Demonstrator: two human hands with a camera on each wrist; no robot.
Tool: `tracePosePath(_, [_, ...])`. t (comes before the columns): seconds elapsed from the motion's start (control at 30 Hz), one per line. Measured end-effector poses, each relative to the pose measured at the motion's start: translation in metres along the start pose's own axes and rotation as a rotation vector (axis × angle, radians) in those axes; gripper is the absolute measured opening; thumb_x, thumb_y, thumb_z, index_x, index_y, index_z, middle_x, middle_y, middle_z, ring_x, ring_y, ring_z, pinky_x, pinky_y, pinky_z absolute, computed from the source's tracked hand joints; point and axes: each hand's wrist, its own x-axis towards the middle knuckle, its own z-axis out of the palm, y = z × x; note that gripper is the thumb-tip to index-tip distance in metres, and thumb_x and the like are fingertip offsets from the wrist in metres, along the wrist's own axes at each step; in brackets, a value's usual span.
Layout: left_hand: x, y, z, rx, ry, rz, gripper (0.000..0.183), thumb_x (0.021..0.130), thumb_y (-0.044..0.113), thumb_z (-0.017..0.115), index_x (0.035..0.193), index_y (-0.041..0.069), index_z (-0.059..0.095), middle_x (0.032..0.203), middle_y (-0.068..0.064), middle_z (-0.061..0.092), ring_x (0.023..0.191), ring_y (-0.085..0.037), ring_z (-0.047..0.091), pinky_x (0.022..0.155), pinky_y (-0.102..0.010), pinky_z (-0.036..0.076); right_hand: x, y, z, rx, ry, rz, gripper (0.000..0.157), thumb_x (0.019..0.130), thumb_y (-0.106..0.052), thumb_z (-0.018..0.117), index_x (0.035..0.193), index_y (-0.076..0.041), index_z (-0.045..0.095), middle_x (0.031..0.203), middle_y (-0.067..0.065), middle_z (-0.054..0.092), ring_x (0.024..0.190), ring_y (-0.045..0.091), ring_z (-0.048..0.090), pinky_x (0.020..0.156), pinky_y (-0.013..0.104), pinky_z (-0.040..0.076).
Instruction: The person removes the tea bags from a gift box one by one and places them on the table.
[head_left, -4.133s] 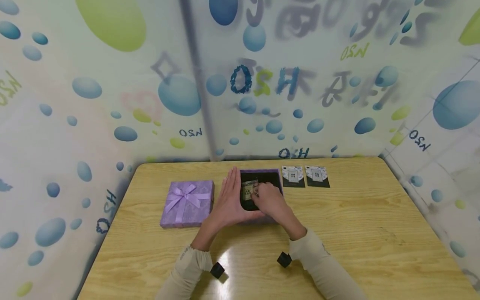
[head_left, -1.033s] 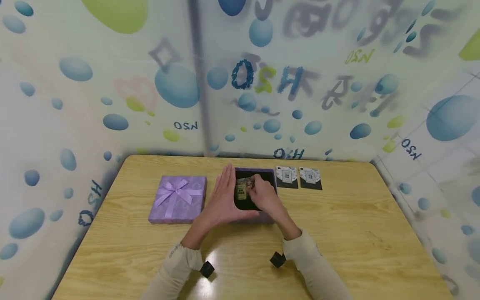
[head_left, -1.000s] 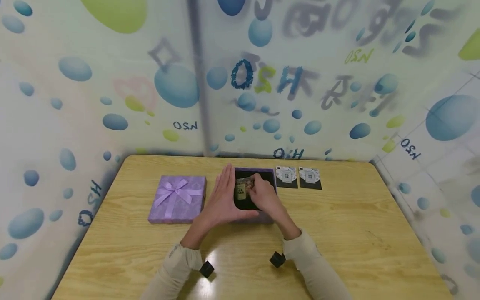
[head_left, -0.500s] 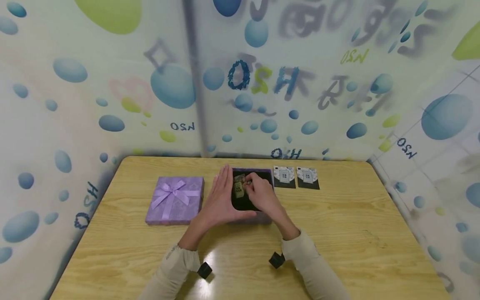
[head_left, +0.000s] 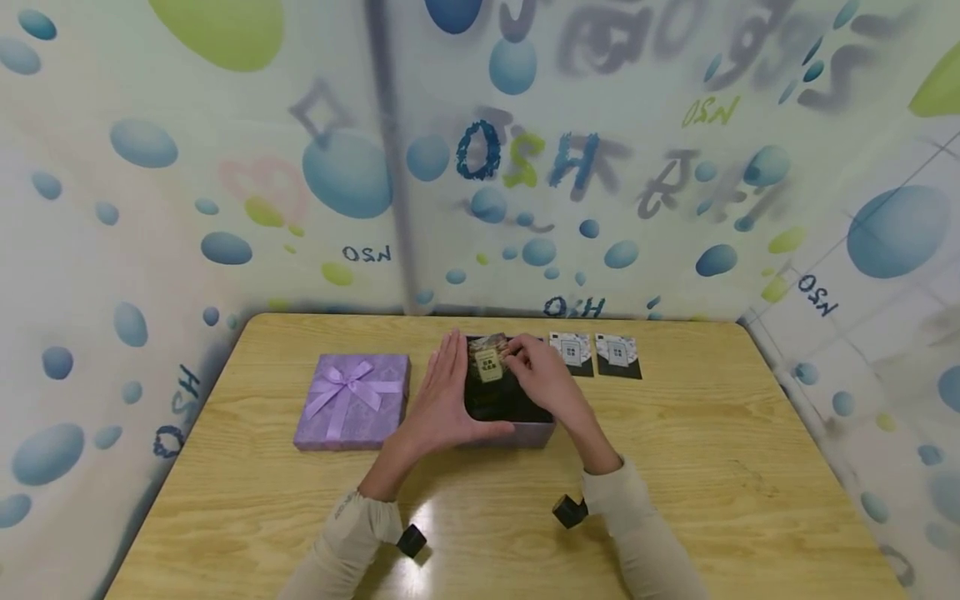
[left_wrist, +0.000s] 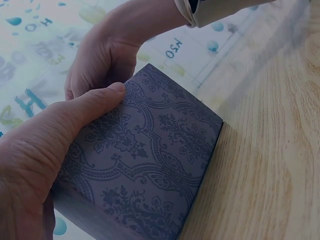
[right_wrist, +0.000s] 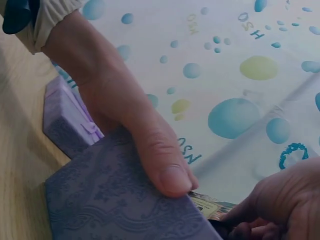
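A purple patterned box [head_left: 528, 435] with a black inside stands uncovered at mid-table. My left hand [head_left: 438, 408] lies along its left side with straight fingers, the thumb stretched across the front wall; the left wrist view shows that thumb on the patterned wall [left_wrist: 150, 150]. At the box's far part, my right hand [head_left: 543, 371] pinches the right edge of a flat square packet [head_left: 489, 360], dark and floral with a beige label. The packet is tilted at the level of the opening. Only a sliver of the packet [right_wrist: 206, 205] shows in the right wrist view, beside my right fingers.
Left of the box lies its purple lid [head_left: 352, 402] with a ribbon bow. Right of it, two flat square packets [head_left: 576, 354], white and dark, lie side by side near the table's back edge. A bubble-patterned wall [head_left: 480, 208] rises right behind the wooden table [head_left: 675, 483].
My right hand has drawn the dark packet up from inside the box and shifted slightly right and back. The packet's face shows more fully. The left hand keeps its place at the box corner.
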Motion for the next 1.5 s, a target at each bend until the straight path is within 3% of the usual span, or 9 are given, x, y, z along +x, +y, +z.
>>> tracePosePath(0.23, [0.001, -0.001, 0.002, 0.001, 0.006, 0.005, 0.151, 0.070, 0.086, 0.074, 0.163, 0.015, -0.022, 0.172, -0.003, -0.024, 0.160, -0.022, -0.017, 0.129, -0.050, 0.000, -0.001, 0.004, -0.011, 0.032, 0.005, 0.007, 0.017, 0.107, -0.015, 0.062, 0.117, -0.003, 0.068, 0.095, 0.011, 0.071, 0.082, 0.023, 0.066, 0.071, 0.038, 0.052])
tracePosePath(0.53, [-0.002, 0.000, 0.006, 0.004, -0.011, 0.008, 0.150, 0.070, 0.089, 0.071, 0.163, 0.016, -0.022, 0.172, -0.002, -0.024, 0.161, -0.027, -0.012, 0.129, -0.051, 0.001, -0.009, 0.021, -0.028, 0.083, -0.024, -0.013, 0.017, 0.106, -0.012, 0.063, 0.117, 0.000, 0.068, 0.095, 0.011, 0.075, 0.073, 0.021, 0.060, 0.063, 0.032, 0.045])
tracePosePath(0.7, [-0.002, 0.000, 0.005, -0.004, 0.002, 0.013, 0.150, 0.070, 0.088, 0.071, 0.163, 0.018, -0.023, 0.172, -0.001, -0.024, 0.161, -0.024, -0.014, 0.129, -0.051, 0.000, -0.011, 0.029, -0.043, 0.114, -0.037, -0.007, 0.020, 0.108, -0.013, 0.060, 0.121, -0.001, 0.068, 0.103, 0.014, 0.076, 0.085, 0.024, 0.068, 0.067, 0.034, 0.048])
tracePosePath(1.03, [-0.002, 0.000, 0.002, -0.018, 0.006, -0.002, 0.152, 0.068, 0.088, 0.073, 0.163, 0.020, -0.024, 0.172, 0.000, -0.024, 0.159, -0.017, -0.019, 0.129, -0.049, -0.002, -0.011, 0.044, -0.065, 0.133, -0.070, 0.045, 0.024, 0.110, -0.018, 0.056, 0.124, -0.002, 0.067, 0.107, 0.015, 0.072, 0.083, 0.023, 0.060, 0.068, 0.035, 0.047])
tracePosePath(1.17, [-0.002, 0.000, 0.002, -0.008, 0.007, -0.006, 0.152, 0.068, 0.088, 0.073, 0.162, 0.020, -0.024, 0.171, 0.001, -0.025, 0.159, -0.016, -0.020, 0.129, -0.049, -0.002, -0.012, 0.050, -0.078, 0.181, -0.096, 0.033, 0.026, 0.110, -0.016, 0.055, 0.124, 0.003, 0.065, 0.111, 0.019, 0.071, 0.090, 0.024, 0.061, 0.071, 0.036, 0.048])
tracePosePath(1.3, [-0.002, 0.000, 0.001, -0.007, 0.008, -0.006, 0.151, 0.068, 0.088, 0.073, 0.162, 0.021, -0.024, 0.171, 0.002, -0.025, 0.159, -0.015, -0.020, 0.129, -0.048, -0.003, -0.015, 0.056, -0.095, 0.212, -0.103, 0.043, 0.027, 0.111, -0.016, 0.054, 0.125, 0.005, 0.063, 0.106, 0.020, 0.067, 0.080, 0.021, 0.054, 0.065, 0.033, 0.045])
tracePosePath(1.5, [-0.001, 0.000, 0.002, -0.007, 0.008, -0.012, 0.152, 0.067, 0.088, 0.074, 0.163, 0.020, -0.023, 0.172, 0.001, -0.024, 0.161, -0.024, -0.013, 0.129, -0.050, -0.001, -0.022, 0.066, -0.121, 0.201, -0.061, 0.061, 0.031, 0.112, -0.019, 0.052, 0.127, 0.006, 0.062, 0.110, 0.016, 0.063, 0.086, 0.014, 0.053, 0.073, 0.027, 0.045])
